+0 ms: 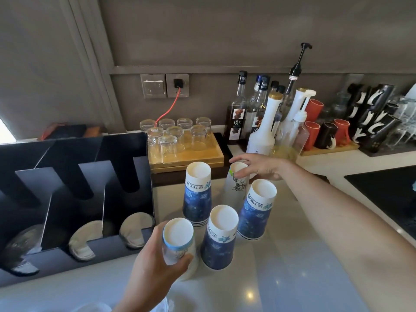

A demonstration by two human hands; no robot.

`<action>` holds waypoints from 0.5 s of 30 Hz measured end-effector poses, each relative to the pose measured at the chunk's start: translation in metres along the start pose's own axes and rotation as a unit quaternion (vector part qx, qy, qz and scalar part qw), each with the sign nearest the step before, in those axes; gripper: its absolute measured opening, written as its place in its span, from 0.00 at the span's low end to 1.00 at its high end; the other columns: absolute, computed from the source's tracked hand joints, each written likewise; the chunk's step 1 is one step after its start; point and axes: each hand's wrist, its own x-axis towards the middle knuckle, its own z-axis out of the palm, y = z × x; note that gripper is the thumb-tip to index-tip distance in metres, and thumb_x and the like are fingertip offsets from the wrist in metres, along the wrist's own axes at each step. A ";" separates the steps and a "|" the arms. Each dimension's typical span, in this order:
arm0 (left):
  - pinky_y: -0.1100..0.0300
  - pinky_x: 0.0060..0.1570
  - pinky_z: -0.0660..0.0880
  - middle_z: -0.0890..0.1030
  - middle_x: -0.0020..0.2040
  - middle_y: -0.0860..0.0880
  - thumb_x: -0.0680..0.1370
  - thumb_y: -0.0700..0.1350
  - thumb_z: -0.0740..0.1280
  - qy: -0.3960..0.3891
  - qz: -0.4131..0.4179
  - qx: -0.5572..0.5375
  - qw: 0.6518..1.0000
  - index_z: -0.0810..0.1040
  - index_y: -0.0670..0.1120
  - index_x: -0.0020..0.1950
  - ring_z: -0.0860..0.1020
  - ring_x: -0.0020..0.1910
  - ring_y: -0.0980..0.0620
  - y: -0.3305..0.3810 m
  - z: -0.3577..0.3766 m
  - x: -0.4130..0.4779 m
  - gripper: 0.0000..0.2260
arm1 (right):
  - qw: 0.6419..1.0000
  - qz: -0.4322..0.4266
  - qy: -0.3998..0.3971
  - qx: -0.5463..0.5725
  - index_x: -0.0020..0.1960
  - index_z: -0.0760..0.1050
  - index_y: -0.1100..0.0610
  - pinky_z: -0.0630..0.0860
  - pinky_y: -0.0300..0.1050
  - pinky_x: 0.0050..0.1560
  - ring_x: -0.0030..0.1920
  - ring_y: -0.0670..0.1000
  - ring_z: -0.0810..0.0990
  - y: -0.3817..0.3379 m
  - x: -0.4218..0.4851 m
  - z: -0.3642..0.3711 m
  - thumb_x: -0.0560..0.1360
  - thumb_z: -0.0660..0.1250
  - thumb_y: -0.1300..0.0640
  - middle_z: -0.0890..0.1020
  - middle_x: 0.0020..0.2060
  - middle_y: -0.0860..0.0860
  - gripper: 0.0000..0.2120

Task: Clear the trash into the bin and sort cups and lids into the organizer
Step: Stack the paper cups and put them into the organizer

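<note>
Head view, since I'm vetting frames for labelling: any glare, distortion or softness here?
Head view: wide-angle bend curves the wall trim and swells the right forearm; small glints dot the countertop; a bright patch at the left edge is blown out; the lids in the black organizer sit in shadow and look soft.
</note>
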 end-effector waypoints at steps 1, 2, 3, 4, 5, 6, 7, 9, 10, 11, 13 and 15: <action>0.63 0.52 0.72 0.78 0.58 0.70 0.62 0.54 0.78 -0.002 -0.002 -0.004 1.000 0.67 0.72 0.62 0.76 0.57 0.66 0.000 0.000 0.000 0.33 | 1.000 -0.006 -0.004 0.000 0.66 0.75 0.42 0.76 0.59 0.64 0.65 0.55 0.74 0.002 0.000 0.000 0.71 0.77 0.56 0.75 0.66 0.50 0.26; 0.63 0.53 0.73 0.78 0.58 0.70 0.62 0.54 0.78 -0.005 -0.003 -0.005 1.000 0.67 0.72 0.62 0.76 0.58 0.66 -0.001 0.000 0.001 0.34 | 1.000 -0.014 -0.002 -0.004 0.63 0.77 0.40 0.78 0.57 0.59 0.64 0.54 0.74 0.003 0.000 0.000 0.71 0.76 0.55 0.74 0.65 0.49 0.23; 0.62 0.53 0.73 0.78 0.58 0.69 0.61 0.56 0.77 -0.007 -0.004 -0.004 1.000 0.67 0.72 0.62 0.76 0.58 0.66 -0.001 0.000 0.001 0.34 | 1.000 -0.021 0.009 -0.013 0.60 0.79 0.39 0.80 0.54 0.52 0.62 0.54 0.74 0.003 -0.001 -0.001 0.70 0.74 0.55 0.74 0.64 0.49 0.21; 0.62 0.54 0.74 0.78 0.59 0.69 0.61 0.57 0.77 -0.008 -0.004 -0.003 1.000 0.67 0.71 0.63 0.76 0.58 0.65 -0.001 0.000 0.001 0.34 | 0.999 -0.028 0.024 -0.028 0.56 0.81 0.39 0.80 0.50 0.46 0.60 0.53 0.76 0.002 -0.001 -0.002 0.67 0.73 0.55 0.74 0.63 0.49 0.19; 0.61 0.54 0.74 0.78 0.59 0.69 0.60 0.59 0.76 -0.007 -0.004 0.000 1.000 0.67 0.72 0.63 0.77 0.58 0.65 -0.001 0.000 0.001 0.34 | 0.997 -0.033 0.039 -0.052 0.52 0.82 0.40 0.80 0.48 0.42 0.58 0.52 0.77 0.000 0.000 -0.003 0.64 0.72 0.55 0.75 0.62 0.49 0.18; 0.61 0.54 0.75 0.77 0.59 0.70 0.60 0.60 0.76 -0.006 -0.003 0.003 1.000 0.67 0.72 0.63 0.76 0.58 0.65 -0.002 0.000 0.002 0.34 | 0.994 -0.035 0.053 -0.084 0.50 0.82 0.41 0.80 0.45 0.40 0.56 0.52 0.79 -0.002 0.001 -0.004 0.63 0.72 0.54 0.75 0.62 0.49 0.17; 0.61 0.54 0.75 0.77 0.59 0.70 0.59 0.60 0.75 -0.006 -0.001 0.007 1.000 0.66 0.72 0.63 0.76 0.58 0.66 -0.002 0.000 0.002 0.34 | 0.990 -0.033 0.063 -0.123 0.48 0.81 0.41 0.80 0.44 0.38 0.54 0.51 0.80 -0.004 0.002 -0.005 0.62 0.74 0.54 0.75 0.61 0.48 0.16; 0.61 0.53 0.74 0.77 0.59 0.70 0.60 0.59 0.76 -0.008 0.000 0.008 1.000 0.66 0.72 0.63 0.75 0.59 0.67 -0.003 0.000 0.002 0.35 | 0.972 -0.018 0.073 -0.222 0.47 0.78 0.42 0.80 0.42 0.35 0.50 0.49 0.80 -0.007 0.004 -0.009 0.62 0.79 0.51 0.75 0.57 0.48 0.16; 0.61 0.53 0.74 0.77 0.59 0.70 0.61 0.57 0.77 -0.009 -0.001 0.008 1.000 0.67 0.72 0.63 0.75 0.59 0.67 -0.004 0.000 0.002 0.35 | 0.958 -0.004 0.073 -0.277 0.48 0.77 0.43 0.78 0.42 0.34 0.50 0.49 0.79 -0.008 0.004 -0.011 0.63 0.80 0.48 0.75 0.56 0.48 0.18; 0.61 0.53 0.74 0.77 0.59 0.71 0.61 0.56 0.78 -0.009 -0.002 0.007 1.000 0.67 0.72 0.63 0.75 0.59 0.67 -0.004 0.000 0.002 0.35 | 0.944 0.014 0.073 -0.321 0.50 0.77 0.44 0.77 0.42 0.34 0.50 0.49 0.79 -0.007 0.003 -0.014 0.62 0.81 0.47 0.76 0.56 0.49 0.20; 0.60 0.54 0.75 0.76 0.60 0.71 0.63 0.52 0.80 -0.016 -0.005 0.007 1.000 0.66 0.73 0.63 0.74 0.60 0.67 -0.004 -0.001 0.003 0.35 | 0.929 0.050 0.074 -0.360 0.56 0.77 0.46 0.76 0.42 0.34 0.50 0.51 0.79 -0.004 0.001 -0.020 0.63 0.81 0.46 0.77 0.59 0.51 0.24; 0.58 0.55 0.76 0.76 0.60 0.70 0.64 0.51 0.80 -0.023 -0.010 0.001 1.000 0.67 0.72 0.63 0.75 0.60 0.66 -0.005 -0.002 0.002 0.35 | 0.920 0.079 0.076 -0.377 0.64 0.77 0.49 0.73 0.41 0.32 0.40 0.51 0.79 0.000 -0.004 -0.025 0.64 0.79 0.51 0.80 0.59 0.55 0.29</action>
